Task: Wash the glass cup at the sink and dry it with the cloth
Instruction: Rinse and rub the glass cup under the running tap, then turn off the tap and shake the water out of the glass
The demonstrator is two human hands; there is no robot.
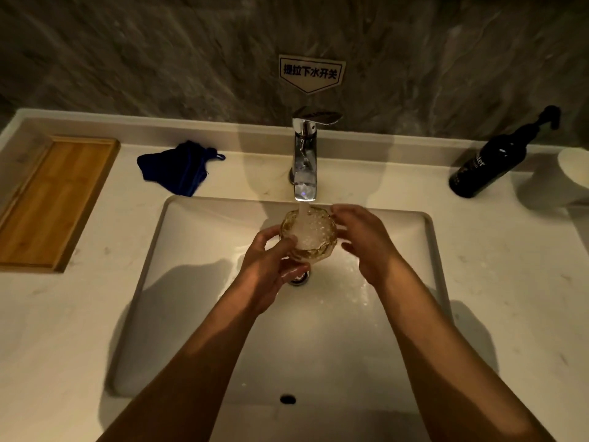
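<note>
A faceted amber glass cup (322, 229) is held upright over the white sink (197, 250), right under the chrome faucet (305, 161). Water runs from the spout into the cup and foams inside it. My left hand (271, 266) grips the cup from the near left side, thumb across its wall. My right hand (363, 240) is at the cup's right side, fingers spread and curved, fingertips at or near the rim; contact is unclear. A dark blue cloth (178, 169) lies crumpled on the counter, left of the faucet.
A wooden tray (47, 202) rests at the counter's left end. A black pump bottle (497, 161) stands at the right, with a white object (573, 167) beside it at the frame edge. A sign (310, 73) hangs on the grey wall. The drain (299, 279) sits below the cup.
</note>
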